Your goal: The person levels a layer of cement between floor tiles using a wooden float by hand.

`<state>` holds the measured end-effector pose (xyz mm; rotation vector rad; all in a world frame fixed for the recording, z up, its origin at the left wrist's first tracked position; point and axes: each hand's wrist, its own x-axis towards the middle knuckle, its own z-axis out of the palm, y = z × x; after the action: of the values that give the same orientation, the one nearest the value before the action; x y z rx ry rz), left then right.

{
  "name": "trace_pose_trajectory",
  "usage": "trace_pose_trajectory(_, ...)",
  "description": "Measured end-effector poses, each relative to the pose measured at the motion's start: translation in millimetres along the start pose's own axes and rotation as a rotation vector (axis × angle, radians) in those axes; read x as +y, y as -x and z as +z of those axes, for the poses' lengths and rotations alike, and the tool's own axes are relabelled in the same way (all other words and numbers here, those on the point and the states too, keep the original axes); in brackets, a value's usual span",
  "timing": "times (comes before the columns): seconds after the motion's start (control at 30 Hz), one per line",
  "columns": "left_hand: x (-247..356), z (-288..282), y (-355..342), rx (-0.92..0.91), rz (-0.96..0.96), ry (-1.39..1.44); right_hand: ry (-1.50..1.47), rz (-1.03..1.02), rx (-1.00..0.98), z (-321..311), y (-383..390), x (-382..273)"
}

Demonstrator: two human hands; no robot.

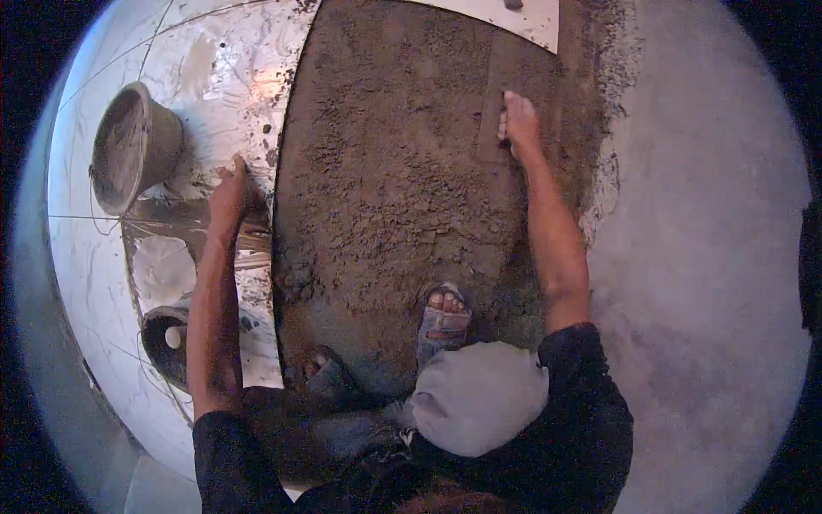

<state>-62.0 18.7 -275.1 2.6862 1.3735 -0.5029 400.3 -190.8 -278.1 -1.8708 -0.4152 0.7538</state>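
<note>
Right hand point(519, 120) presses a trowel point(494, 128) on mortar bed point(385, 171) (tiles point(231, 68) alongside).

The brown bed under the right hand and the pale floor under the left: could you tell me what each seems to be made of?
The bed looks like damp sand-cement mortar: brown, crumbly, matte. The floor under the left hand looks like polished tile or marble: glossy, veined, jointed. The right hand presses a flat tool, material unclear.

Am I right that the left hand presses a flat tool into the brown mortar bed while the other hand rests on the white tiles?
Not quite: the head view shows the right hand on the flat tool in the mortar bed; the left hand rests on the white tiles.
</note>
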Motion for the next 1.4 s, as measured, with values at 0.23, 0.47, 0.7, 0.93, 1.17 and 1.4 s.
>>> trace_pose_trajectory(0.23, 6, -6, 0, -0.066, -0.035, 0.048, 0.348, -0.269, 0.061, -16, 74, 86)
trace_pose_trajectory(0.47, -10, 5, 7, -0.149, -0.081, 0.025, -0.06, -0.133, -0.014, 16, 48, -5)
trace_pose_trajectory(0.7, 7, -6, -3, -0.089, -0.081, 0.003, -0.083, -0.015, 0.027, 37, -60, -25)
trace_pose_trajectory(0.93, -22, 7, 8, -0.166, -0.123, 0.036, 0.077, 0.019, -0.061, 41, 14, 8)
trace_pose_trajectory(1.17, -4, 2, 2, -0.049, -0.084, 0.042, 0.303, -0.036, 0.043, 8, 93, 32)
trace_pose_trajectory(1.4, -18, 33, -12, -0.023, -0.034, -0.001, -0.232, -0.039, 0.083, 37, -33, -20)
